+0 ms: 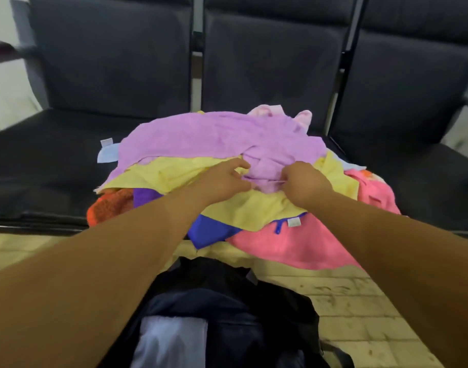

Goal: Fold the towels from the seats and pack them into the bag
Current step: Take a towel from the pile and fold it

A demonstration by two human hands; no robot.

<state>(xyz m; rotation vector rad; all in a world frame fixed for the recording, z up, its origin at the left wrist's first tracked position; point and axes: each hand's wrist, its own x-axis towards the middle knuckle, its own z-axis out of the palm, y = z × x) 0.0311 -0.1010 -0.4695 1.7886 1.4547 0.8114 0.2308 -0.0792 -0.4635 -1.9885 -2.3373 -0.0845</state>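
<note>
A heap of towels covers the middle seat. A lilac towel (214,136) lies on top, over a yellow towel (174,173). Pink (294,245), blue (209,232), orange (108,205) and purple (145,196) towels stick out below. My left hand (225,179) rests on the yellow towel with curled fingers touching the lilac towel's near edge. My right hand (304,181) pinches a bunched fold of the lilac towel. A dark open bag (227,301) stands on the floor under my arms, with something white (171,341) inside.
A row of dark padded seats (55,160) with metal frames runs across the view. A pale blue towel corner with a tag (106,152) lies on the left seat. Pale tiled floor (360,314) shows in front of the seats.
</note>
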